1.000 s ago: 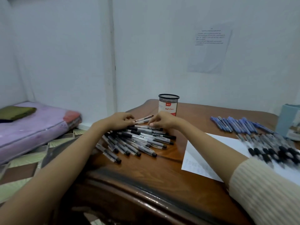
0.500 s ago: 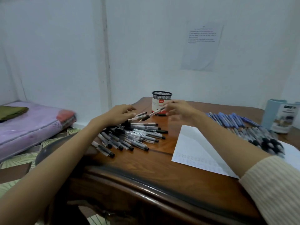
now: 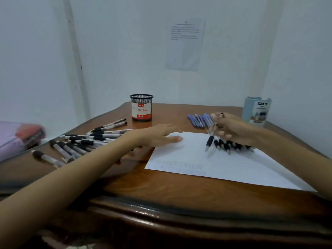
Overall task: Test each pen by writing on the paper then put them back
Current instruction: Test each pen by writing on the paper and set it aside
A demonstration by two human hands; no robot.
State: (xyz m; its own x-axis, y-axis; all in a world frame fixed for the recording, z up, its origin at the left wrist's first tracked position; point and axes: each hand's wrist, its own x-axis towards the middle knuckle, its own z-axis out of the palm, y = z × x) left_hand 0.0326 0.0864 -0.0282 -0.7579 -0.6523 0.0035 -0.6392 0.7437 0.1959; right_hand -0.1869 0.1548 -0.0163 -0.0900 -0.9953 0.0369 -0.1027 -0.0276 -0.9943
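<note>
right hand (image 3: 231,129) pinches one pen (image 3: 209,141) tip-down just above the paper (image 3: 188,157), likely lining up a test stroke; left hand (image 3: 158,136) lies flat, fingers straight, on the paper's far-left corner, probably pinning it; pen pile (image 3: 80,142) sits left of the paper.

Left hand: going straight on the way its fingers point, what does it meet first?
Probably the pen held in the right hand, across the bare paper; depth is unclear.
</note>
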